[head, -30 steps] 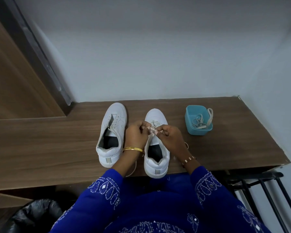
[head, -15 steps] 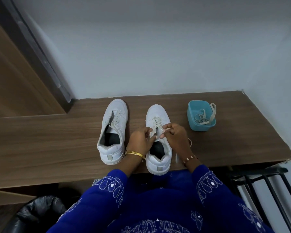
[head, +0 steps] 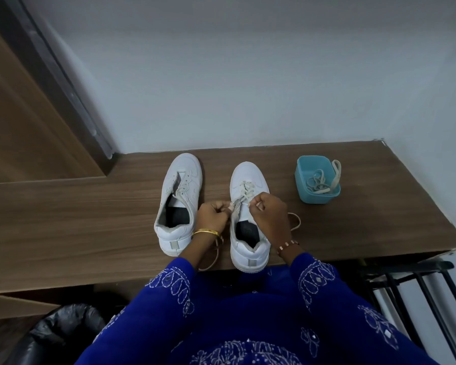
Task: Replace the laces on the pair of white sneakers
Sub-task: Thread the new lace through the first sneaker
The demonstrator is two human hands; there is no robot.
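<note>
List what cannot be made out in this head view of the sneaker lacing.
- Which eyelet of the right sneaker the lace is entering: hidden by the left hand and right hand.
- Whether the left sneaker holds any lace: too small to tell.
- How many laces lie in the blue tub: tangled, too small.
- The black bag: cut off by the frame's bottom edge.

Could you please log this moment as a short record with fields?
surface: wooden shelf
left sneaker: unlaced, untouched
right sneaker: laced at the toe end only
left hand: pinches lace at the eyelets
right hand: pinches the lace too
blue tub: holds loose laces, right of the sneakers
</note>
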